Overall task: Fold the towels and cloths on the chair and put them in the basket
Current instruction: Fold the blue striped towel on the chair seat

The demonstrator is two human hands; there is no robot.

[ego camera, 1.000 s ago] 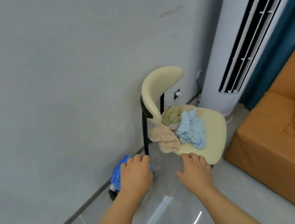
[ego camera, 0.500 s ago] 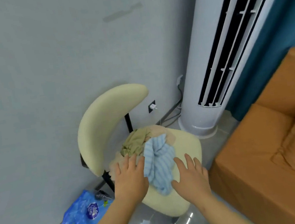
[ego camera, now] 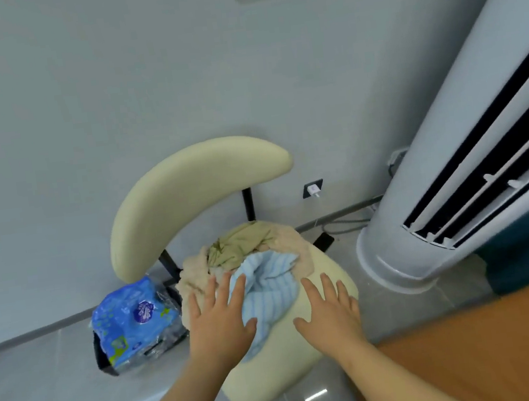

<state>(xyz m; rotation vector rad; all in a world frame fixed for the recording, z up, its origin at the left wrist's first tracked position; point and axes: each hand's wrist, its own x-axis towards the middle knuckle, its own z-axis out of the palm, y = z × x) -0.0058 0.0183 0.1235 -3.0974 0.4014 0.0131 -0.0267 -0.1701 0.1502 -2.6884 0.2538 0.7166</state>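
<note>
A cream chair [ego camera: 278, 375] with a curved backrest stands by the grey wall. On its seat lies a crumpled pile: a light blue striped cloth [ego camera: 272, 291] in front, an olive green cloth [ego camera: 240, 245] behind it, and a beige towel [ego camera: 195, 273] around them. My left hand [ego camera: 220, 322] hovers with fingers spread over the left edge of the blue cloth and the beige towel. My right hand [ego camera: 328, 314] is spread above the bare seat, just right of the blue cloth. Neither hand holds anything. No basket shows.
A blue plastic package [ego camera: 131, 320] sits in a dark bin on the floor left of the chair. A tall white air conditioner [ego camera: 447, 178] stands at the right. An orange sofa [ego camera: 494, 348] fills the lower right. A wall socket [ego camera: 313, 189] is behind the chair.
The view has come closer and swung round to face the chair's front. Both hands have moved from below the seat to over the cloth pile, fingers spread.
</note>
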